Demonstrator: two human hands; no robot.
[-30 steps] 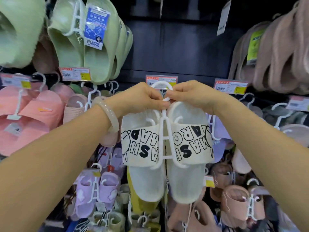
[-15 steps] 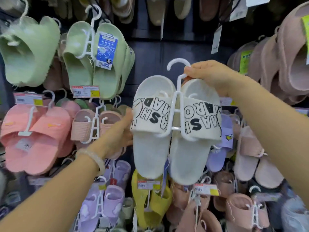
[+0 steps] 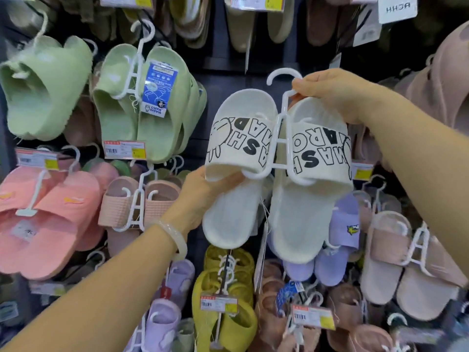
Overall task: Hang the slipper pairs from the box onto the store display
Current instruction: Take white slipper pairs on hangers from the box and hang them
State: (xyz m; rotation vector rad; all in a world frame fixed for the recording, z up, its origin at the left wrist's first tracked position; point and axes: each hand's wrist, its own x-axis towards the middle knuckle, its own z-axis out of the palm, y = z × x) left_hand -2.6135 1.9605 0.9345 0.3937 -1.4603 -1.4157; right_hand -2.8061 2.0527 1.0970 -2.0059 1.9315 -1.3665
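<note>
A pair of white slippers with black lettering is clipped on a white plastic hanger, held up in front of the dark display wall. My right hand pinches the hanger's neck just below its hook and the top of the right slipper. My left hand grips the left slipper from below, thumb on its sole under the strap. The hook is in the air, hanging on nothing.
Green slippers hang at upper left, pink ones at left, beige-pink pairs beside my left wrist. Yellow, purple and tan pairs hang below and right. Price tags sit on the pegs.
The white pair has risen higher against the wall. My left hand left the hanger top, dropped, and now grips the left slipper from beneath. My right hand kept its hold near the hook.
</note>
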